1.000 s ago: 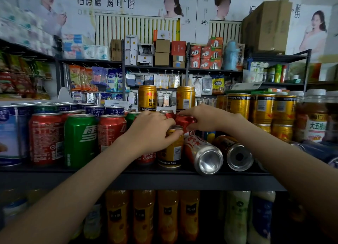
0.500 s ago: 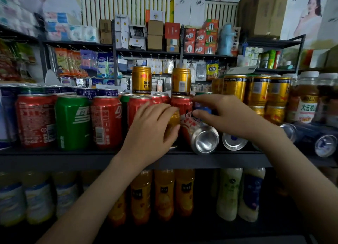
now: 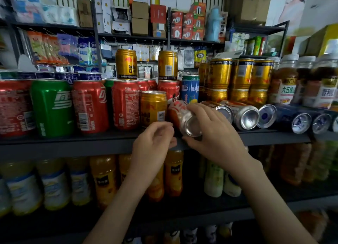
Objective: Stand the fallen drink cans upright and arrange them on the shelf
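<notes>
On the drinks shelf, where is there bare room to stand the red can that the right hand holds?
Only the slot where the red can lies in the right hand, between the upright gold can and the fallen cans. A thin bare strip runs along the shelf front. Left is packed with upright cans; right, fallen cans lie side by side.

The green can bore white lettering, the red can white script, the gold can orange markings; the fallen can was red and white, silver-based; the shelf black.

Orange juice bottles stand below, cardboard boxes high behind, jars rightward.
</notes>
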Demonstrator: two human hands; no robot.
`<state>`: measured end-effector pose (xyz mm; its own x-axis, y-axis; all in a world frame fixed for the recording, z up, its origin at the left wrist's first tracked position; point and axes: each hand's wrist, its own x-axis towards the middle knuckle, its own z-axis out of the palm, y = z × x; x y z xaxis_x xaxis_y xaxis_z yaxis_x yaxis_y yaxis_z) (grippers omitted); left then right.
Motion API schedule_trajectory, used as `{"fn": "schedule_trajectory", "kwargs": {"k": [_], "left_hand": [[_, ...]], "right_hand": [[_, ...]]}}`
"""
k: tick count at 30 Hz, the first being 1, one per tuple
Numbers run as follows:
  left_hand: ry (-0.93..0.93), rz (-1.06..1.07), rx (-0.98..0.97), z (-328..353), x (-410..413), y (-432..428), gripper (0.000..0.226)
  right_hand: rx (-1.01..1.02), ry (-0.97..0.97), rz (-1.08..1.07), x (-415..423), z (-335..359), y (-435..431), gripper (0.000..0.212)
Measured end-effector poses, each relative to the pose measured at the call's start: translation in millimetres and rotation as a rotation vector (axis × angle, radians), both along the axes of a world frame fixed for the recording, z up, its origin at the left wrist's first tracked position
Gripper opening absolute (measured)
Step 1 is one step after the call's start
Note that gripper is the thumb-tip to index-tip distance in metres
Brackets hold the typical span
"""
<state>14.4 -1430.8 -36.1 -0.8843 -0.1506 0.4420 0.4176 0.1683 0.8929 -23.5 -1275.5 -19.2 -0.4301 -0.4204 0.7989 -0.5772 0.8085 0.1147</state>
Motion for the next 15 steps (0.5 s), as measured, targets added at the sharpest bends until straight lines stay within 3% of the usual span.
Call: {"fn": "schedule_trajectory", "kwargs": {"k": [3,8,11,15], "left_hand": [[-0.225,-0.19,0.188,6,4,4,0.013],[-0.316,-0.421,0.294,10,9,16,0.023],[-0.31,-0.422,0.337,11,7,23,0.035],[-0.268,-0.349,0.297,8,4,28,0.041]], "right_hand": [[-0.081,0.0,0.068,7,-10,3,0.065],[-0.246,0.003,0.195,25,-30,9,0.059],[-0.273,0.0,0.217,29,-41,10,0.06],[-0.405,-0.164,0.389,35,-42,18,0.05]]}}
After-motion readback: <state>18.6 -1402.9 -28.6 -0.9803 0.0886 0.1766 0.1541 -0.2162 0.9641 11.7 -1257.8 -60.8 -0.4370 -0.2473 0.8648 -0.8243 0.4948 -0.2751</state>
